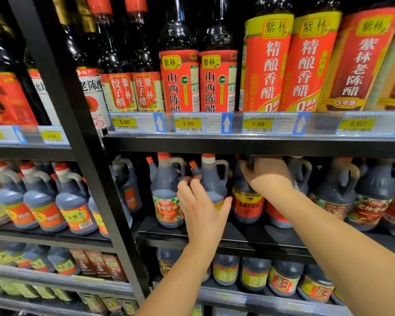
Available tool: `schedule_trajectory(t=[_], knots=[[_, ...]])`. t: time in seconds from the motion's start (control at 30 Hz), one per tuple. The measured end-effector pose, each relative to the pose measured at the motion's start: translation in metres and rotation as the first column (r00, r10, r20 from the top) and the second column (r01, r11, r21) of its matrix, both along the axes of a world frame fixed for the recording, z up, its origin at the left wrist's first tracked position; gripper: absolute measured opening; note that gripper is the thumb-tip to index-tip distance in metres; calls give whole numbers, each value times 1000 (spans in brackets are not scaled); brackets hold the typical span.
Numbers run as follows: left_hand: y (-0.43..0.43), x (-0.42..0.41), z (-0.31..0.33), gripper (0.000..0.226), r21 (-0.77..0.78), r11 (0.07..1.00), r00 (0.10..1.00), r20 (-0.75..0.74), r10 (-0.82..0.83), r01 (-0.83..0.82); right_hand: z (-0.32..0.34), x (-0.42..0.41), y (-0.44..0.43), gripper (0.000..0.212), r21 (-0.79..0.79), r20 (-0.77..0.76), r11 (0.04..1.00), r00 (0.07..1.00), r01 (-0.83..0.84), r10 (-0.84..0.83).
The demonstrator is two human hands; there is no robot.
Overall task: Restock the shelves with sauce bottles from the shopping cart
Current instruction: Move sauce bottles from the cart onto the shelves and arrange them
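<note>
Both my hands reach into the middle shelf [249, 238] of a black rack. My left hand [201, 206] wraps round the belly of a dark sauce jug with a white cap and side handle [212, 176]. My right hand [267, 174] grips the top of the neighbouring dark jug with a yellow and red label [246, 201], its fingers curled over the handle just under the shelf above. Another jug with a red and green label [167, 197] stands to the left of them. The shopping cart is out of view.
Tall vinegar bottles with red labels [217, 80] fill the upper shelf above price tags [188, 123]. More handled jugs [73, 206] stand in the left bay, further ones [374, 197] at the right. Smaller jars [283, 279] line the shelf below. A black upright post [82, 142] divides the bays.
</note>
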State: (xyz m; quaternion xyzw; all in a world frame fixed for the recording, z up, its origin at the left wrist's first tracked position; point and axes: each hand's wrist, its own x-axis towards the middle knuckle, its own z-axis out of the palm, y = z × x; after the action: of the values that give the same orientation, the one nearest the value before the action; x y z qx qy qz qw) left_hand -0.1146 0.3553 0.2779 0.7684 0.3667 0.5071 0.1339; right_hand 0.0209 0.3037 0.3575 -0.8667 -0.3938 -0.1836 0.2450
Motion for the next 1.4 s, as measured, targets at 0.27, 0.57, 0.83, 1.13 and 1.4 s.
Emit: schedule_trajectory(t=[0.27, 0.57, 0.83, 1.13, 1.4], knots=[[6, 0, -4, 76, 31, 999, 999, -38, 19, -18, -6, 5, -1, 37, 53, -36, 998, 999, -38, 40], [11, -6, -6, 75, 29, 999, 998, -50, -35, 36, 0, 6, -4, 42, 5, -89, 1000, 996, -29, 29], [13, -7, -7, 74, 29, 997, 997, -42, -66, 67, 1, -2, -14, 39, 23, -135, 1000, 991, -12, 15], [16, -8, -7, 72, 8, 996, 995, -48, -88, 89, -5, -15, -28, 28, 163, -103, 986, 993, -36, 53], [19, -9, -6, 72, 1, 995, 992, -71, -102, 102, -8, -19, -33, 38, 209, -54, 978, 998, -29, 41]])
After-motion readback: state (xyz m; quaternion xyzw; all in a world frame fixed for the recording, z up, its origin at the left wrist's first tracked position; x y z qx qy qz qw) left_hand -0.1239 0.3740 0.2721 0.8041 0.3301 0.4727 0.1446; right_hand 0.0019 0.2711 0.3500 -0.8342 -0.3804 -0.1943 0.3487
